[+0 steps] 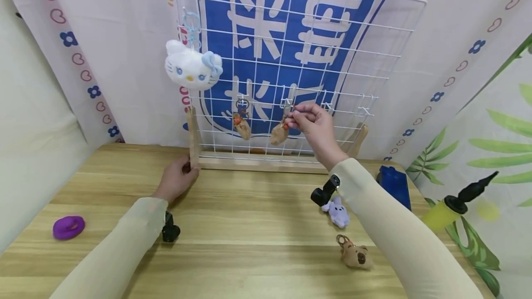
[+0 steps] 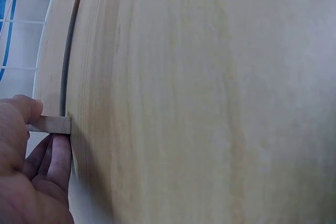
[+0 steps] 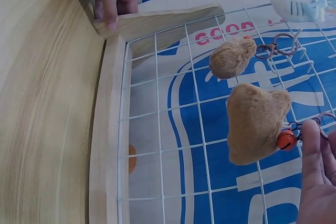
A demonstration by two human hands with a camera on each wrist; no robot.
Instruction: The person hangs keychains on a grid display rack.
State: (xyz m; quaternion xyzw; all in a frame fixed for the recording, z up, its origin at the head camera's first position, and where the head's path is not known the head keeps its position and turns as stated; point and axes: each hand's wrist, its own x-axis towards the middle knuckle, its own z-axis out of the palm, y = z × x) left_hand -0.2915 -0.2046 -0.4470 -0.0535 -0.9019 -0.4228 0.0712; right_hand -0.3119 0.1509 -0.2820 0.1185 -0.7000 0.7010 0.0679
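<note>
My right hand (image 1: 316,128) pinches the metal ring end of a brown plush keychain (image 1: 279,134) in front of the white wire grid rack (image 1: 262,164). An orange bell (image 3: 286,140) shows beside its ring in the right wrist view. The ring is at a hook; whether it hangs there I cannot tell. To its left, a second brown plush keychain (image 1: 243,129) hangs from another hook. Low at the rack's left end, my left hand (image 1: 176,179) grips the wooden side foot (image 2: 50,124), thumb on one side and fingers on the other.
A white cat-head plush (image 1: 193,69) hangs at upper left on the grid. On the table lie a purple ring-shaped object (image 1: 68,227), a lilac plush (image 1: 338,212), another brown plush keychain (image 1: 356,256) and a blue box (image 1: 395,187). A yellow-and-black pump (image 1: 446,211) stands at right.
</note>
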